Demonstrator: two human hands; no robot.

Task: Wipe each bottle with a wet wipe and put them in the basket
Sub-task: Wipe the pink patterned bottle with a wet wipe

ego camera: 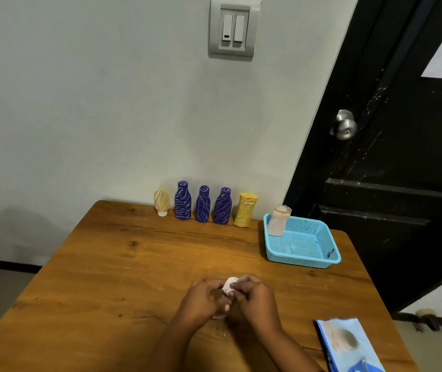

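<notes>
Only two hands and forearms are in view. The left hand [201, 298] and right hand [256, 295] are bare. The left forearm [172, 345] and right forearm [291, 350] are bare too, uncovered down to the lower frame edge. Finer detail is blurred.

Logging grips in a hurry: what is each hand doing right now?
Left hand: closed around a small bottle.
Right hand: closed on the white wipe, held against that bottle.
</notes>
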